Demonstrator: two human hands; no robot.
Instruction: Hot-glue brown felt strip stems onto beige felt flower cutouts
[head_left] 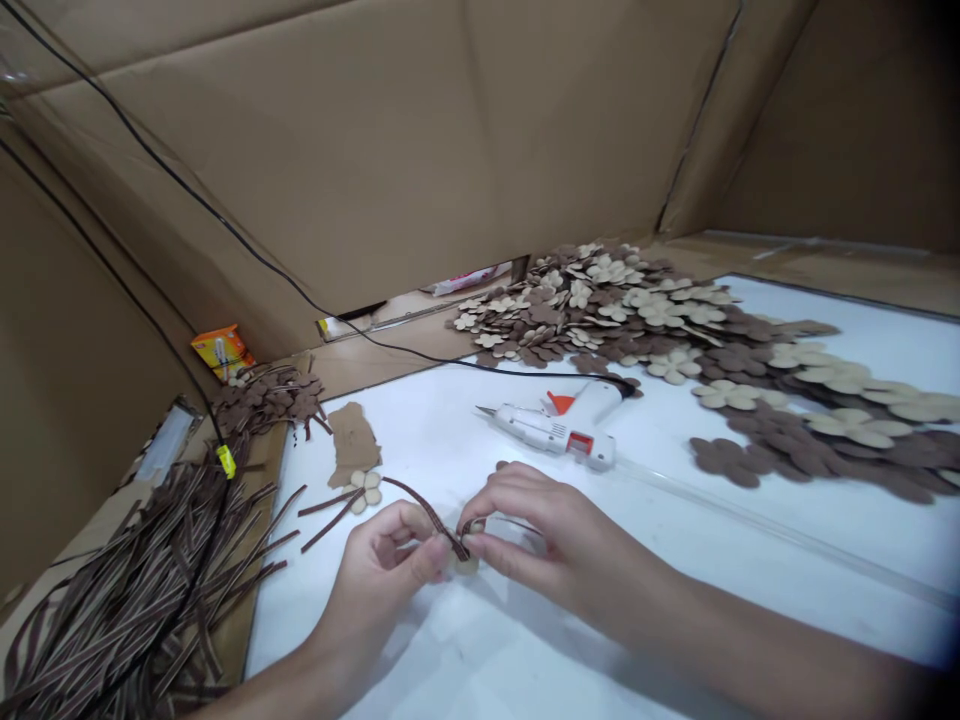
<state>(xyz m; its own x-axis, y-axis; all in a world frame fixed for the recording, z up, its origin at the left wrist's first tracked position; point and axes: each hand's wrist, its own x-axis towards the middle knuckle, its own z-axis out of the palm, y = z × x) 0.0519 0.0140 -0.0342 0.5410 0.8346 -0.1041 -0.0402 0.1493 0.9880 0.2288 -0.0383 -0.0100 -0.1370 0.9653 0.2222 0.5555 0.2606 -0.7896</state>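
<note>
Close together over the white board, my two hands pinch a brown striped ribbon (424, 502). My left hand (394, 555) grips it between thumb and forefinger, with one ribbon end curving up to the left. My right hand (555, 525) pinches the ribbon's other part, which is bent back and runs under the fingers. Just below the fingertips shows a small beige piece (466, 566), perhaps a flower petal, mostly hidden. Beyond the left hand lies a beige felt flower (366, 492) with two ribbon tails. A white glue gun (555, 430) rests on its side beyond the right hand.
Many brown and beige felt flowers (600, 300) are heaped at the back right. Loose ribbons (150, 590) pile up at left, near brown flowers (274, 395) and an orange packet (223, 352). A cardboard scrap (355, 443), black cord (285, 275) and clear glue stick (750, 518) are also here.
</note>
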